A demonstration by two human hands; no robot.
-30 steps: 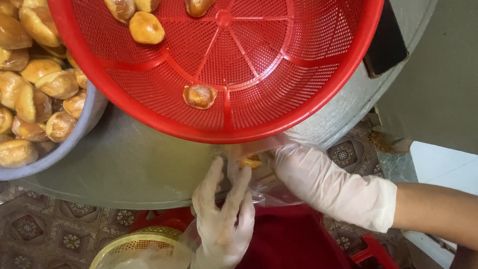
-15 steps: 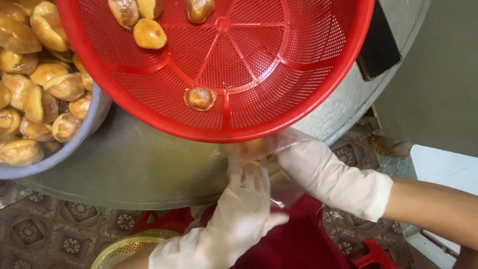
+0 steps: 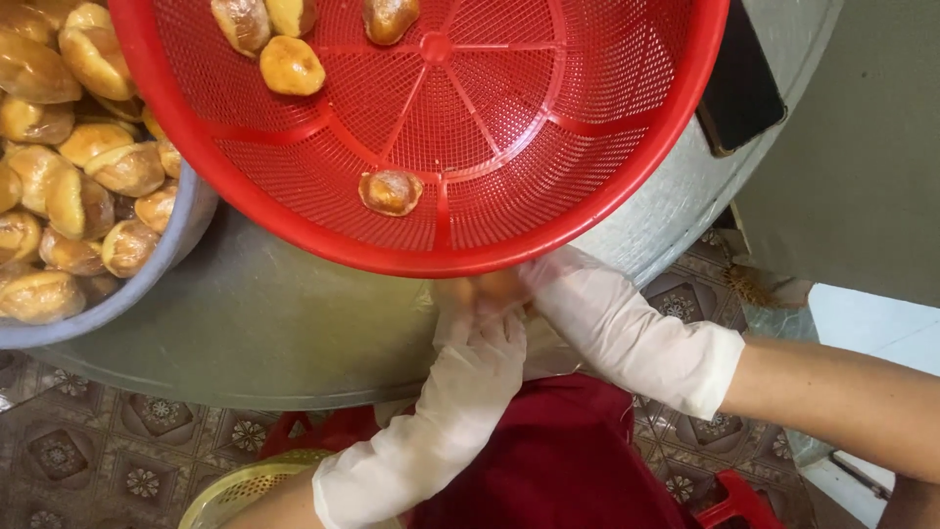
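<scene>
1. left hand [image 3: 477,355], in a thin white glove, comes up from 6 o'clock; its fingers curl onto a small golden bun [image 3: 487,290] just under the basket rim.
2. right hand [image 3: 573,294], also gloved, comes in from 4 o'clock; its fingers close on the same bun from the other side. both hands touch each other around it.
3. clear plastic wrap [image 3: 548,343] seems to lie around the bun and under the hands; its exact edges are hard to tell.
4. the bun sits at the near edge of the round grey metal table [image 3: 274,323], at centre frame, mostly hidden by fingers.
5. red plastic mesh basket [image 3: 548,147] fills 12 o'clock; its rim overhangs the hands.
6. inside the basket: one bun [image 3: 391,191] alone near the lower wall, a few more buns [image 3: 292,65] at 11 o'clock.
7. grey tub [image 3: 186,230] at 9 o'clock, heaped with buns [image 3: 93,171], just beside the basket.
8. dark phone [image 3: 739,88] at 2 o'clock on the table.
9. yellow basket [image 3: 245,485] at 7 o'clock, below table level, over patterned floor tiles [image 3: 88,451].
</scene>
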